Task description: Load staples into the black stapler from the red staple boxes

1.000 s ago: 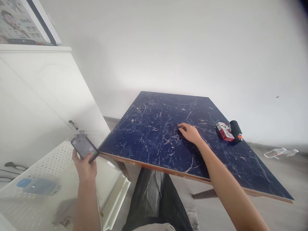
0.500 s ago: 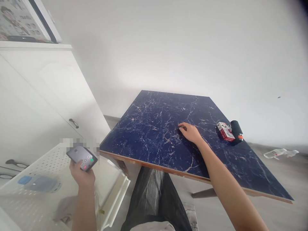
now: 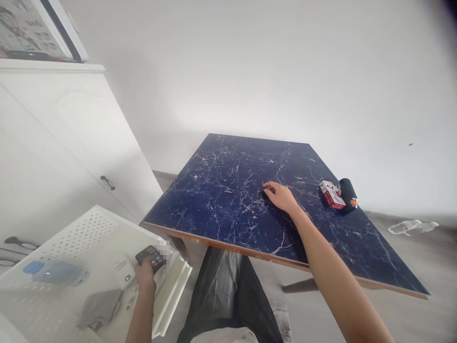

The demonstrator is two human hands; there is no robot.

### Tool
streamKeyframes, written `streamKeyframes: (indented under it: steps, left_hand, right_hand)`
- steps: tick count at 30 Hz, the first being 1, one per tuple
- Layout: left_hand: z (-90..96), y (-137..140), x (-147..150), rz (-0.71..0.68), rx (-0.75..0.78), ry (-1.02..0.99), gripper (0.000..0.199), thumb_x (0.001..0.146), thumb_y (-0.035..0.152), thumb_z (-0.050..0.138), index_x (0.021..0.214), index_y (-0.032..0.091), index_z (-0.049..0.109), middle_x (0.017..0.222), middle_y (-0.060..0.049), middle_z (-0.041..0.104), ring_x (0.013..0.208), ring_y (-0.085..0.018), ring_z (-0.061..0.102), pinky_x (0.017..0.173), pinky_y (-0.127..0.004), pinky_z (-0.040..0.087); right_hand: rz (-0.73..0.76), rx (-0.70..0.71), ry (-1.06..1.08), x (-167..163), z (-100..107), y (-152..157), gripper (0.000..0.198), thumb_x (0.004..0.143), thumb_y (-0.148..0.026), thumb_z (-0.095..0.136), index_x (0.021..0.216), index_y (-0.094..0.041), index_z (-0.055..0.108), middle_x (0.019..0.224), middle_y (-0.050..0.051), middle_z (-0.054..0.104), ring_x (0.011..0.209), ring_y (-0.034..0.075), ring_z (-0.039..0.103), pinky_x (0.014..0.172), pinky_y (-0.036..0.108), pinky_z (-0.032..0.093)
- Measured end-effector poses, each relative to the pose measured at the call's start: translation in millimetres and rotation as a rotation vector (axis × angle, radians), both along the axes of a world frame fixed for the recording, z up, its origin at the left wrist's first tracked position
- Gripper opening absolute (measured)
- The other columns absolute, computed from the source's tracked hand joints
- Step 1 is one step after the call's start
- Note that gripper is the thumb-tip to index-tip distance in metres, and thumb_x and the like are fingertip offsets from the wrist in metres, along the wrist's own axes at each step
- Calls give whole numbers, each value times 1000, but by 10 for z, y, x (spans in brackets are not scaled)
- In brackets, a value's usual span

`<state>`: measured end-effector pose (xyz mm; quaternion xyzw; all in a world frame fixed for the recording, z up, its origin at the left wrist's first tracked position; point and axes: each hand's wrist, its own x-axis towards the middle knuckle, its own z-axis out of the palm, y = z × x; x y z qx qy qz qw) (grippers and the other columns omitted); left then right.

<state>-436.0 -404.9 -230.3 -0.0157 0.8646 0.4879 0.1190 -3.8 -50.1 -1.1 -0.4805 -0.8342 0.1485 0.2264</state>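
Note:
My left hand (image 3: 145, 275) grips a dark smartphone (image 3: 152, 258) whose screen is lit with round icons. It is low over the white perforated surface (image 3: 96, 221) at the left, near its right edge; whether the phone touches that surface I cannot tell. On the dark blue marble-patterned table (image 3: 214, 205) rests my right hand (image 3: 281, 196), its fingers loosely bent and apart, nothing in them. Right of that hand, apart from it, a red and white box (image 3: 332, 194) sits against a black cylinder (image 3: 348, 193) with an orange patch.
A clear bottle with a blue cap (image 3: 59, 273) and a grey cloth item (image 3: 100, 308) lie on the white surface. A white cabinet (image 3: 71, 143) stands behind it. Clear plastic bottles (image 3: 407, 227) lie on the floor at the right.
My left hand has carried the phone to the right and down, toward the white surface's right edge. My right hand has stayed in place on the table.

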Motion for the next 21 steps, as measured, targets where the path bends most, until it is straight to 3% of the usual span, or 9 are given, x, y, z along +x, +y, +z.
streamKeyframes:
  steps: [2,5,8,12,19,21]
  left_hand:
    - [-21,3,-9,-2,-149,-41,45,77,52,57,106,17,54,104,-18,66,106,-42,65,88,-60,51]
    - [-74,30,11,-40,-328,-43,77,64,64,71,117,12,50,127,-31,57,127,-50,51,98,-62,45]
    - [-155,88,74,-48,-464,40,104,56,60,78,133,4,38,137,-40,45,132,-53,45,97,-62,45]
    - [-211,143,164,-47,-536,166,105,58,49,76,139,0,30,134,-40,46,127,-51,50,95,-59,46]
    - [-116,140,233,-28,-543,153,100,61,53,73,136,2,30,131,-39,48,125,-48,53,93,-53,48]
    - [-113,132,233,-91,-561,213,96,64,52,70,136,3,29,130,-39,49,124,-50,52,90,-56,48]
  right_hand:
    - [1,3,4,1,-5,3,26,90,-26,55,112,-25,70,95,3,74,84,20,67,84,33,49]
    - [6,8,7,1,-12,6,26,90,-26,55,112,-24,70,95,3,74,83,21,67,84,33,50]
    - [13,5,7,2,-7,1,27,90,-26,55,112,-24,70,95,3,74,83,21,67,84,33,50]
    - [15,1,3,3,13,-11,27,90,-25,55,112,-23,70,96,4,74,83,21,67,84,33,50]
    - [27,3,-5,4,22,-11,26,91,-25,54,112,-23,70,97,5,73,86,21,67,84,33,50]
    - [33,13,-3,5,16,-11,26,91,-25,55,111,-23,70,96,5,73,85,21,66,84,33,50]
